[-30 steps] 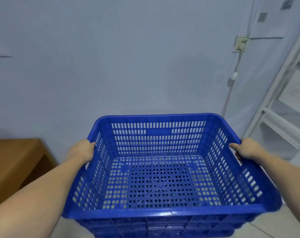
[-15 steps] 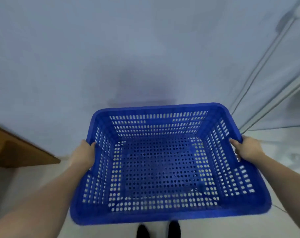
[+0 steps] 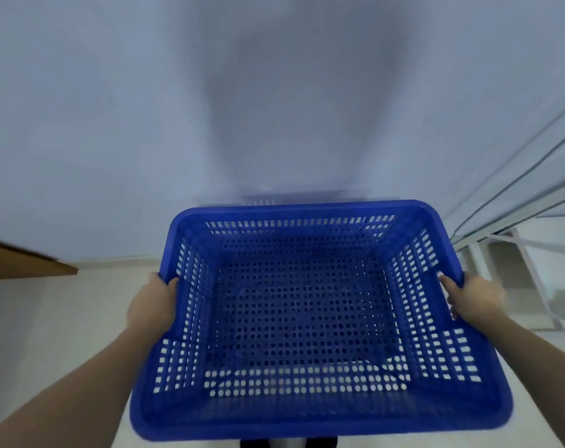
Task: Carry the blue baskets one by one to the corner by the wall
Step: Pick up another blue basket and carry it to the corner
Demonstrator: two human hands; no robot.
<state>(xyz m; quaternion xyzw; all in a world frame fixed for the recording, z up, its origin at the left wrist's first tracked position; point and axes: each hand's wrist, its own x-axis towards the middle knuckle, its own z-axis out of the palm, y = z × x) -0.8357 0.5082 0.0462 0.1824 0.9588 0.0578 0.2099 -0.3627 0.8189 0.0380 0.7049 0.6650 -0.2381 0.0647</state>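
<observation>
I hold an empty blue perforated basket (image 3: 307, 421) in front of me, over the pale floor near the wall. My left hand (image 3: 153, 305) grips its left rim, fingers curled over the edge. My right hand (image 3: 471, 294) grips the right rim the same way. Just beyond the held basket's far rim, a blurred blue edge of another basket (image 3: 274, 199) shows low against the wall. The frame is motion-blurred.
A grey-white wall (image 3: 113, 124) stands straight ahead, meeting the floor at a pale skirting. A brown wooden tabletop corner (image 3: 22, 263) juts in at the left. A white metal shelf frame (image 3: 533, 263) and cables stand at the right.
My view has tilted down and closer to the wall. The basket now sits lower over the floor, and a blurred blue edge has appeared beyond its far rim. Both grips are unchanged.
</observation>
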